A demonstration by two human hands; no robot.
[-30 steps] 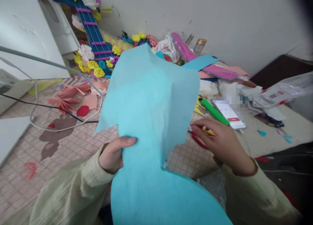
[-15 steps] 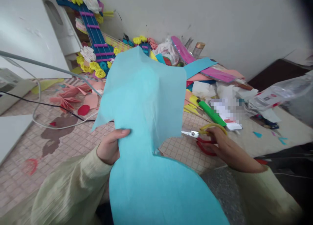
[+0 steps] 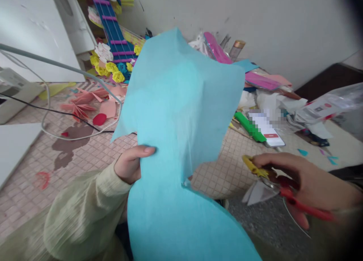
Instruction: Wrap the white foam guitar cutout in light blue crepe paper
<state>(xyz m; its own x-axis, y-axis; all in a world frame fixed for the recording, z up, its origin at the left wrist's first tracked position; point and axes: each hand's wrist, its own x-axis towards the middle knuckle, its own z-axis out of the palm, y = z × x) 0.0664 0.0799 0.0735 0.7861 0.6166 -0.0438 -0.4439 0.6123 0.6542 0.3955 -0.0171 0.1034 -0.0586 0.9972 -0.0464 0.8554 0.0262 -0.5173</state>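
A large turquoise paper-covered cutout (image 3: pixel 167 208) fills the middle, its narrow neck rising to a wide sheet with loose, uneven edges. My left hand (image 3: pixel 132 162) pinches the left side of that neck, thumb in front and the other fingers hidden behind. Off to the right, apart from the paper, my right hand (image 3: pixel 306 177) is closed around the scissors (image 3: pixel 266 181), which have one yellow and one red handle. Their blades point down and to the left, slightly blurred.
Pink folded paper (image 3: pixel 82 104) and a red paper piece (image 3: pixel 100 119) lie on the tiled-pattern tabletop at left, beside cables. A blue paper guitar neck (image 3: pixel 110 26) leans behind. A phone (image 3: pixel 269 130), green roll (image 3: pixel 251 126) and plastic bag (image 3: pixel 323 106) are at right.
My right hand has drawn the scissors away from the paper's edge, to the right and down, and their blades have turned downward. My left hand keeps its grip on the cutout.
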